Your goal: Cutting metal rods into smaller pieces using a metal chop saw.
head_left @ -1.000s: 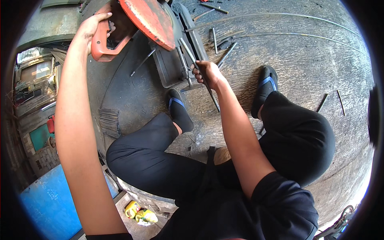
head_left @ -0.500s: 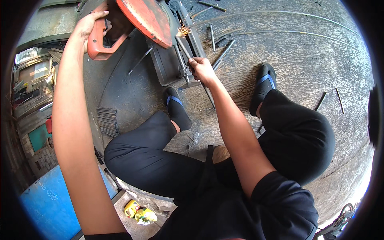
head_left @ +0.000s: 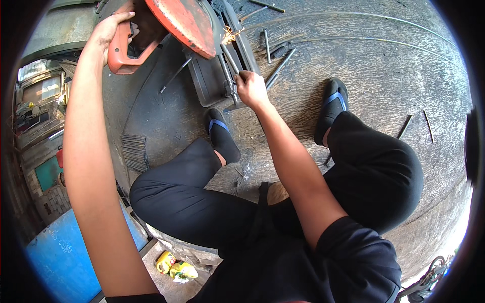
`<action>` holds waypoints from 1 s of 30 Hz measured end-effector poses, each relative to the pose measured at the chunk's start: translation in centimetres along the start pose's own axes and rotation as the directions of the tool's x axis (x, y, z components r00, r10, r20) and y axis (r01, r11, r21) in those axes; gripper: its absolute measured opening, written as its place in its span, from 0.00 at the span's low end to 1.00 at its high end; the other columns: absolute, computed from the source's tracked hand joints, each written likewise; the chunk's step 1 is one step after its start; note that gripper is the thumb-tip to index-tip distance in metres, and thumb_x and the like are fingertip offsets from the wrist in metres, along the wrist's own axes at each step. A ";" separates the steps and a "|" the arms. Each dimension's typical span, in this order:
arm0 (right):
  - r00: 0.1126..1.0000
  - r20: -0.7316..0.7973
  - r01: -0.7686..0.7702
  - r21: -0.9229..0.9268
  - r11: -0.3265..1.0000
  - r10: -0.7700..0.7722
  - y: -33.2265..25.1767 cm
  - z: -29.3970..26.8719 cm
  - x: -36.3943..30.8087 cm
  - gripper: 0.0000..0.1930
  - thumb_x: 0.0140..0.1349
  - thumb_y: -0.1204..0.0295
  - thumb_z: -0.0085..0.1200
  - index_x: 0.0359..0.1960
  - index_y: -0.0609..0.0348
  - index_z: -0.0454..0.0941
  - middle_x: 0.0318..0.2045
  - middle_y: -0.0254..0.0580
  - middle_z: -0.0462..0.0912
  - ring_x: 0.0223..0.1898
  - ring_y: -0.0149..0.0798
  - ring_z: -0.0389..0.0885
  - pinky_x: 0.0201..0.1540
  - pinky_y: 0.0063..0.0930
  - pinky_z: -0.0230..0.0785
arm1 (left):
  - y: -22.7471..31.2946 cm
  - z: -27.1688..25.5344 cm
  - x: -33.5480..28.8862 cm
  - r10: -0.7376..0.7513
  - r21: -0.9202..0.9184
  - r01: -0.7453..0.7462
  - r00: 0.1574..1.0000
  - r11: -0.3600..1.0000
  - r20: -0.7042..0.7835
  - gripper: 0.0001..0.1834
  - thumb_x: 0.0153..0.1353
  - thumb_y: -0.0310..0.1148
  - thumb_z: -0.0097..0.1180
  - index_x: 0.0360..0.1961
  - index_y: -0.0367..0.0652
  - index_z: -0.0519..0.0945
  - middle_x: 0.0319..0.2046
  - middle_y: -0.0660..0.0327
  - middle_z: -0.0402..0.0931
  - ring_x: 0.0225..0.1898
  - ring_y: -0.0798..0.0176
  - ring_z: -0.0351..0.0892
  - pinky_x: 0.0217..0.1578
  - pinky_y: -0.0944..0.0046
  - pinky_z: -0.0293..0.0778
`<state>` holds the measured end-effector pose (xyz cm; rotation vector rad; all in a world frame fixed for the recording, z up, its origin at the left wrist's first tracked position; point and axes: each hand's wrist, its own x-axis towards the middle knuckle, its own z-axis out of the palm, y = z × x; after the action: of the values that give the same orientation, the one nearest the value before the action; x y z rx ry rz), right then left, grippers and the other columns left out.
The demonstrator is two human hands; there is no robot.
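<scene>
My left hand (head_left: 112, 34) is wrapped round the orange handle (head_left: 121, 53) of a chop saw, whose worn orange blade guard (head_left: 184, 25) tilts over its grey base (head_left: 207, 83). In my right hand (head_left: 251, 89) is a metal rod (head_left: 230, 59), gripped in a closed fist. The rod's far end reaches the saw beside the guard, and orange sparks (head_left: 231, 35) spray from there. The cutting disc itself is hidden by the guard. Below my fist, my wrist and forearm cover most of the rod.
Loose rod pieces (head_left: 281, 68) lie right of the saw, with two long thin rods (head_left: 353, 39) behind. A bundle of short rods (head_left: 135, 152) rests at left. My feet in blue-strapped sandals (head_left: 222, 136) flank the work. Yellow containers (head_left: 174, 267) and a blue panel (head_left: 63, 257) are lower left.
My right hand has turned and shifted slightly left on the rod, and the rod's near end is now mostly hidden. Sparks continue. My left hand stays on the handle.
</scene>
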<state>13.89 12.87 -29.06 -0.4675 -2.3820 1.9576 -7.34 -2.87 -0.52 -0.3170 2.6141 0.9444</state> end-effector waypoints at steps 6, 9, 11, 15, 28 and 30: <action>0.999 0.024 -0.031 -0.043 0.999 0.032 0.5 0.2 0.2 0.14 0.59 0.65 0.50 0.29 0.66 0.79 0.25 0.62 0.78 0.32 0.60 0.79 0.36 0.42 0.71 | 0.0 0.1 0.1 -0.010 -0.021 0.010 1.000 1.000 -0.011 0.31 0.53 0.45 0.63 0.54 0.41 0.69 0.39 0.61 0.76 0.35 0.68 0.79 0.32 0.71 0.71; 0.967 0.056 -0.253 0.171 0.952 0.247 1.3 0.1 1.3 0.17 0.60 0.63 0.45 0.31 0.65 0.79 0.25 0.58 0.80 0.27 0.55 0.80 0.33 0.39 0.71 | -0.1 0.2 0.1 -0.019 -0.058 0.019 1.000 0.998 -0.003 0.27 0.54 0.44 0.62 0.50 0.41 0.72 0.35 0.62 0.77 0.34 0.68 0.79 0.33 0.70 0.72; 0.799 0.422 -0.598 0.498 0.627 0.427 2.3 -1.0 1.7 0.19 0.61 0.63 0.36 0.28 0.62 0.79 0.14 0.35 0.69 0.12 0.30 0.63 0.15 0.27 0.55 | -0.2 0.1 0.1 -0.023 -0.084 0.025 1.000 0.996 0.021 0.24 0.54 0.43 0.62 0.48 0.42 0.73 0.33 0.63 0.78 0.33 0.68 0.79 0.34 0.70 0.73; 0.710 0.585 -0.704 0.582 0.407 0.392 2.7 -2.1 2.0 0.17 0.63 0.60 0.31 0.28 0.56 0.71 0.13 0.26 0.58 0.11 0.25 0.53 0.13 0.22 0.46 | -0.6 -0.2 0.6 0.009 -0.077 -0.008 1.000 0.997 0.008 0.19 0.54 0.42 0.62 0.43 0.43 0.76 0.30 0.64 0.78 0.29 0.68 0.78 0.29 0.71 0.73; 0.712 0.633 -0.688 0.544 0.481 0.303 2.0 -1.4 1.3 0.17 0.68 0.59 0.37 0.29 0.56 0.71 0.16 0.26 0.62 0.14 0.23 0.54 0.17 0.20 0.48 | -0.4 0.3 0.1 -0.010 -0.106 0.007 1.000 0.994 -0.029 0.22 0.55 0.43 0.62 0.47 0.44 0.75 0.32 0.63 0.79 0.32 0.69 0.79 0.34 0.70 0.73; 0.741 0.606 -0.654 0.554 0.515 0.289 1.8 -1.0 1.0 0.16 0.69 0.59 0.38 0.29 0.56 0.71 0.16 0.26 0.62 0.14 0.23 0.55 0.17 0.20 0.49 | -0.4 0.3 0.0 0.001 -0.099 -0.004 1.000 0.995 -0.028 0.22 0.55 0.43 0.62 0.47 0.44 0.75 0.33 0.63 0.80 0.33 0.68 0.78 0.34 0.70 0.73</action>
<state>13.49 14.40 -30.71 -0.7473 -1.3451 3.3704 -7.16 -2.95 -0.93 -0.3544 2.5978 1.0805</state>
